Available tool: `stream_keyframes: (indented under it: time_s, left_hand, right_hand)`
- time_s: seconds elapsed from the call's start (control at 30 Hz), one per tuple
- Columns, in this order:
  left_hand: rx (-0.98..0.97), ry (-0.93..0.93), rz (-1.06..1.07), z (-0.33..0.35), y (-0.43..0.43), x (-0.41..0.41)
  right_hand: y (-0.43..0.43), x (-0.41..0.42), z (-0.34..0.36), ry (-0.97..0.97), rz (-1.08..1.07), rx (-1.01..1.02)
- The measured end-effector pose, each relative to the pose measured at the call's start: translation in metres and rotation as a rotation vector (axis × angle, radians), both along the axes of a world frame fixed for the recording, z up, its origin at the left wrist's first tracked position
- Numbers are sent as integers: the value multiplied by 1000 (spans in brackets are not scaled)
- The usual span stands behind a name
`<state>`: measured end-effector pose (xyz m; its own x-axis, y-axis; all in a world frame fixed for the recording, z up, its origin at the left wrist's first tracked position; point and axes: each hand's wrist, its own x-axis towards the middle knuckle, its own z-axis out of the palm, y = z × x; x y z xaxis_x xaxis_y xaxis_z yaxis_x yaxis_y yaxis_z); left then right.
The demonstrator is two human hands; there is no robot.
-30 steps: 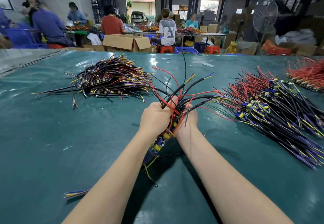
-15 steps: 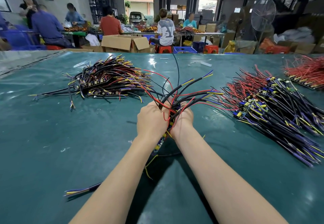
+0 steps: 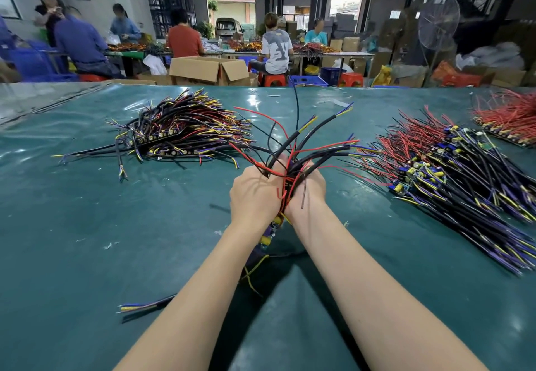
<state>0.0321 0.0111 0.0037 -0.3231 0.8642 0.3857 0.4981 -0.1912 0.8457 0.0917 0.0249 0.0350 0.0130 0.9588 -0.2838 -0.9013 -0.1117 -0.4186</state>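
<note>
Head: wires between left hand, right hand

I have a single view, from a wide-angle camera worn on the person's head. It looks forward and down along both forearms. The left hand and right hand sit close to the lens, just below centre, gripping a wire bundle over the green table. Beyond the hands the view reaches a far worktable.
</note>
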Motion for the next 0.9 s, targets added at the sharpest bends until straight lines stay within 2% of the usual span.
stream_keyframes:
  time_s: [0.13,0.3,0.5,0.77,0.9]
  left_hand:
    - [-52,-33,-19,1,0,0]
    - [-16,-116,-38,0,1,-1]
    - [-37,-126,-108,1,3,-1]
    - [55,-148,-134,2,3,-3]
    - [29,-137,-102,3,3,-4]
  right_hand:
    - [-1,2,-3,-1,-2,-24]
    - [-1,3,-2,35,26,-5]
    - [-4,7,-1,-4,102,4]
    - [2,7,-5,-53,165,63]
    - [4,9,-10,-47,191,86]
